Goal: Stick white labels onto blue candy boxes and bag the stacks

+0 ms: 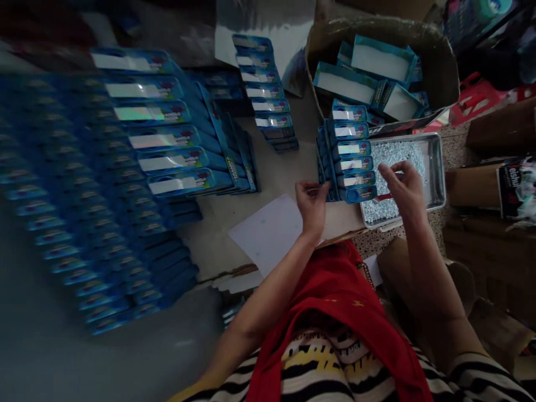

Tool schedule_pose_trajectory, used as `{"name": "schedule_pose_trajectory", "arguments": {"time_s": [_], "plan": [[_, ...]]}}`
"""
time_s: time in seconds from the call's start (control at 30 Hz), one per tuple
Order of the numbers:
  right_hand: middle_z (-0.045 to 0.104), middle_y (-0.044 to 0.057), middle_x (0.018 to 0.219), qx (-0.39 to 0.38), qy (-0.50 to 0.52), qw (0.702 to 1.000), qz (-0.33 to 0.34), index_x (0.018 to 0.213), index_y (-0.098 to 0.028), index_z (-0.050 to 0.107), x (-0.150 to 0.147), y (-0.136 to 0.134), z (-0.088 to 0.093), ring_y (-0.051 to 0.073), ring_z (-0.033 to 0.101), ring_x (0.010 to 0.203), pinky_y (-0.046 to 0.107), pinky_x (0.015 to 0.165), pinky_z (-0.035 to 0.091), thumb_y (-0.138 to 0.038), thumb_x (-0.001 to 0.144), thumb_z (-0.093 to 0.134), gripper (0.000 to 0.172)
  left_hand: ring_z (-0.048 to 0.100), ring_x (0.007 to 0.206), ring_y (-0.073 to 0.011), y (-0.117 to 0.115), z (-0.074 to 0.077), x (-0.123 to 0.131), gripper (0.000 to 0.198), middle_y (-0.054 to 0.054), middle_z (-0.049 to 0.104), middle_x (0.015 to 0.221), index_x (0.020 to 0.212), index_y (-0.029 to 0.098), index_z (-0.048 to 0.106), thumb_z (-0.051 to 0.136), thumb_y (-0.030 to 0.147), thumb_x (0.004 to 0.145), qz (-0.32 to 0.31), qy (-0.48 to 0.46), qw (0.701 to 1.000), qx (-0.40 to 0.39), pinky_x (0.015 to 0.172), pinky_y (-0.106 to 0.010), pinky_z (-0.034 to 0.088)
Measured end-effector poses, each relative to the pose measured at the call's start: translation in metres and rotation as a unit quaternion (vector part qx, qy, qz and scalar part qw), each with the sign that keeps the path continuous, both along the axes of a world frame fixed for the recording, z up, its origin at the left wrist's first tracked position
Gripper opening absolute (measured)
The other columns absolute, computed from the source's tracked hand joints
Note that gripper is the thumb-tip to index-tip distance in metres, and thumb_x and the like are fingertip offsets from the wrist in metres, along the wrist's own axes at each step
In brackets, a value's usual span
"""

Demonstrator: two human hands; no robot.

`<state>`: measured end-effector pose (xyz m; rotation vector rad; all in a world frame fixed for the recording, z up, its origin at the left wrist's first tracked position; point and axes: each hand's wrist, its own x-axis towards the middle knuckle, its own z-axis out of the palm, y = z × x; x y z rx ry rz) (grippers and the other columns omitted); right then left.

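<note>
A short stack of blue packet boxes (pixel 349 162) stands fanned out between my two hands, beside a metal tray (pixel 435 167) filled with small pale pellets. My left hand (pixel 312 206) is at the lower left edge of that stack, fingers curled against the boxes. My right hand (pixel 402 187) hovers over the tray with fingers bent in a pinch; a thin red strip shows just under it. What the fingers hold is too small to make out.
Long rows of the same blue boxes (pixel 163 139) cover the surface to the left, and another row (pixel 266 95) runs behind. A cardboard carton (pixel 444 61) with open blue trays stands behind the metal tray. A white sheet (pixel 268 231) lies in front. Brown boxes sit at right.
</note>
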<state>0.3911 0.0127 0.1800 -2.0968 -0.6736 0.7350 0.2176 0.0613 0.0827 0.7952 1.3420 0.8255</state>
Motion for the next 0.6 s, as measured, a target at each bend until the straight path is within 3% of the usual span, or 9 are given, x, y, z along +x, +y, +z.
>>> {"name": "schedule_pose_trajectory", "arguments": {"time_s": [0.1, 0.23, 0.3, 0.43, 0.6], "plan": [[0.043, -0.009, 0.060, 0.051, 0.033, 0.998, -0.020, 0.086, -0.026, 0.053, -0.011, -0.007, 0.025, 0.008, 0.038, 0.050, 0.024, 0.043, 0.035, -0.071, 0.080, 0.082, 0.054, 0.064, 0.079, -0.0117, -0.004, 0.027, -0.022, 0.033, 0.000, 0.065, 0.091, 0.097, 0.023, 0.057, 0.079, 0.046, 0.087, -0.003, 0.009, 0.996, 0.084, 0.073, -0.023, 0.053], [0.051, -0.008, 0.067, 0.095, 0.109, 0.989, 0.020, 0.092, -0.027, 0.052, -0.032, -0.008, 0.043, 0.009, 0.050, 0.056, 0.024, 0.047, 0.040, -0.069, 0.079, 0.084, 0.055, 0.062, 0.057, -0.0115, -0.011, 0.069, -0.035, 0.040, 0.000, 0.072, 0.081, 0.107, 0.023, 0.073, 0.085, 0.050, 0.080, -0.194, -0.093, 0.976, 0.029, 0.052, -0.025, 0.049], [0.053, -0.008, 0.068, 0.107, 0.125, 0.986, 0.030, 0.094, -0.027, 0.052, -0.041, -0.008, 0.045, 0.009, 0.054, 0.057, 0.024, 0.049, 0.042, -0.066, 0.082, 0.084, 0.052, 0.060, 0.052, -0.0117, -0.012, 0.079, -0.032, 0.042, -0.001, 0.073, 0.076, 0.103, 0.022, 0.077, 0.089, 0.050, 0.074, -0.234, -0.131, 0.963, -0.011, 0.048, -0.026, 0.047], [0.061, -0.007, 0.072, 0.097, 0.132, 0.986, 0.039, 0.102, -0.026, 0.053, -0.049, -0.015, 0.043, 0.010, 0.058, 0.058, 0.024, 0.051, 0.043, -0.059, 0.081, 0.087, 0.052, 0.058, 0.050, -0.0118, -0.007, 0.077, -0.033, 0.034, -0.001, 0.066, 0.060, 0.074, 0.021, 0.075, 0.090, 0.051, 0.073, -0.214, -0.126, 0.969, -0.015, 0.049, -0.025, 0.047], [0.073, -0.004, 0.078, 0.062, 0.088, 0.994, 0.003, 0.102, -0.025, 0.055, -0.055, -0.034, 0.028, 0.017, 0.073, 0.070, 0.032, 0.068, 0.055, -0.042, 0.072, 0.092, 0.049, 0.059, 0.050, -0.0125, 0.005, 0.068, -0.049, 0.039, -0.002, 0.067, 0.057, 0.067, 0.021, 0.076, 0.094, 0.054, 0.066, -0.257, -0.078, 0.963, -0.018, 0.049, -0.025, 0.048]]}}
